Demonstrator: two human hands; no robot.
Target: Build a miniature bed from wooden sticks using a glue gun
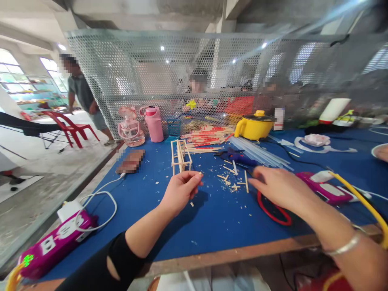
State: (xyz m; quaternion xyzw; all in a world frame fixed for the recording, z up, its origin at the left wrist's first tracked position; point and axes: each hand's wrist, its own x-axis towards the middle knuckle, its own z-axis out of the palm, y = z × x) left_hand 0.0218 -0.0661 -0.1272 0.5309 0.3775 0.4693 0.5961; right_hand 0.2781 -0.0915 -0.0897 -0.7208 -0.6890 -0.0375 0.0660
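My left hand (183, 188) is closed in a pinch over the blue table (188, 238), with the tip of a small pale piece showing at its fingertips. Just behind it stands a small frame of thin wooden sticks (181, 155). To the right, my right hand (269, 184) reaches over the table beside a red-handled tool (283, 216); its fingers are partly blurred, and what they hold, if anything, is unclear. Short cut stick pieces (235, 187) lie scattered between the hands. A blue glue gun (241, 157) lies behind them.
Red-marked sticks (206, 137), clear glue sticks (257, 151) and a yellow pot (256, 126) sit at the back by a perforated screen (169, 60). Pink bottles (154, 125), a phone (131, 161) and a purple power strip (60, 242) are left; another strip (333, 194) is right.
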